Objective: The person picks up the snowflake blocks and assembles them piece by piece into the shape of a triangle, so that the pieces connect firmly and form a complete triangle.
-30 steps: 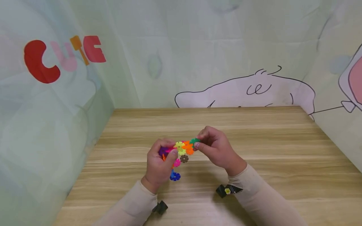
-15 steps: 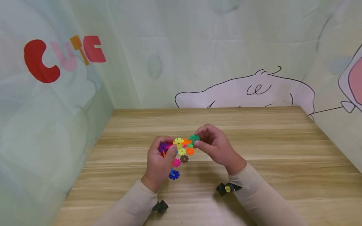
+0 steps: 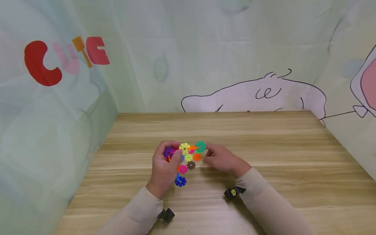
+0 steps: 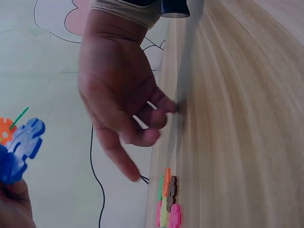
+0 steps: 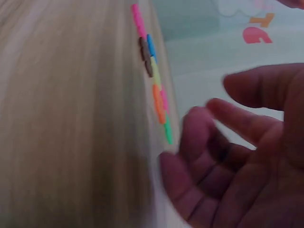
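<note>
- We see a wooden worktop point(image 3: 264, 143) with pale grain running left to right, bare over most of its far and right parts.
- Pale green cloth walls close it in on the left, far and right sides; the left wall point(image 3: 53, 107) bears red, pink and orange letters, and the far wall point(image 3: 223, 62) carries a cartoon outline in black on pink.
- Near the middle of the worktop lies a cluster point(image 3: 188, 156) of bright flower-shaped discs, joined edge to edge.
- Our left hand point(image 3: 165, 166) curls its fingers round the cluster's left end, at a purple disc.
- Our right hand point(image 3: 221, 159) rests just right of the cluster, fingers loosely bent and spread, holding nothing; the right wrist view shows its palm empty point(image 5: 247, 161).
- Beige sleeves cover both forearms.
</note>
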Tool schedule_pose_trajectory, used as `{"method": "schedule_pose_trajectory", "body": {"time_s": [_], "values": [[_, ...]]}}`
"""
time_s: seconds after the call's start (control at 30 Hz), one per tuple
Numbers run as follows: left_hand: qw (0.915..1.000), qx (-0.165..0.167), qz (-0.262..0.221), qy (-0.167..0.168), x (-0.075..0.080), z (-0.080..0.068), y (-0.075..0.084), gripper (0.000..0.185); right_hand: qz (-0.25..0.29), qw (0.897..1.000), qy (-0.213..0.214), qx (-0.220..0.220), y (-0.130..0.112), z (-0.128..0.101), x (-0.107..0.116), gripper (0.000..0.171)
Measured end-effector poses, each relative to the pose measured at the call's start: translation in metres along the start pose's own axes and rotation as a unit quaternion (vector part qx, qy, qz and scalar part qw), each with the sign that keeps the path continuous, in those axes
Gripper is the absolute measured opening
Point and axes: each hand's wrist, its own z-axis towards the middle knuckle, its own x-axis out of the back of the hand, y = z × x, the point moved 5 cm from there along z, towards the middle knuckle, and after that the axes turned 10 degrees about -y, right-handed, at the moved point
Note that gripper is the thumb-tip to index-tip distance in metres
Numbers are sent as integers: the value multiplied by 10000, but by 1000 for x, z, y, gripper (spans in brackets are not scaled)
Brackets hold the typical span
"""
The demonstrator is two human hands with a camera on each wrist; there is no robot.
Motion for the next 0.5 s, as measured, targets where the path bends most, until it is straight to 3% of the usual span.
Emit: {"method": "schedule_pose_trajectory", "body": {"time_s": [0.1, 0.27, 0.37, 0.5], "values": [[9999, -49, -141, -40, -1, 0, 1, 18, -772, 9949, -479, -435, 4, 1, -7, 44], [9997, -36, -216, -88, -3, 0, 1, 18, -1554, 9805, -972, -710, 2, -3, -13, 55], [9997, 10, -236, -72, -4, 0, 0, 18, -1747, 9761, -1022, -789, 0, -5, -12, 51], [9997, 18, -238, -67, -4, -1, -1, 17, -1721, 9794, -733, -757, -2, -6, -8, 36]]}}
